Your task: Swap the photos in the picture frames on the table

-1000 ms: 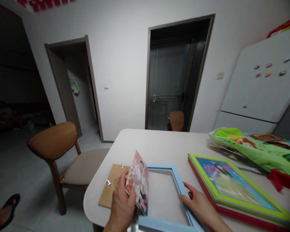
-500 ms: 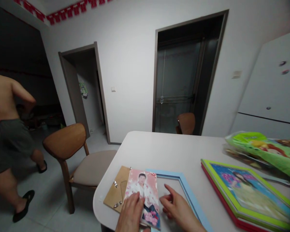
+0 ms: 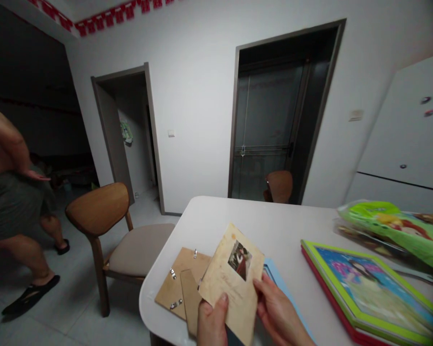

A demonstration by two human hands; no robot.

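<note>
1. Holding the cream card (image 3: 234,293) well calls for light pressure, I judge, because its edges look worn; it is lifted above the table (image 3: 216,211), tilted, with its small photo upward.
2. The left hand (image 3: 214,322) presses its thumb on the lower front; its other fingers are mostly hidden behind, so I cannot tell how they lie.
3. The right hand (image 3: 279,307) pinches the right edge; it is better, I think, to keep both grips away from the small photo.
4. A dark edge shows under the card's bottom; I cannot tell what it is.
5. To the left lies the brown board (image 3: 175,283) with metal clips; its clips could scratch the card.
6. Below the right hand is the blue frame (image 3: 282,284), partly covered.
7. Farther right, the green frame (image 3: 328,283) rests apart.
</note>
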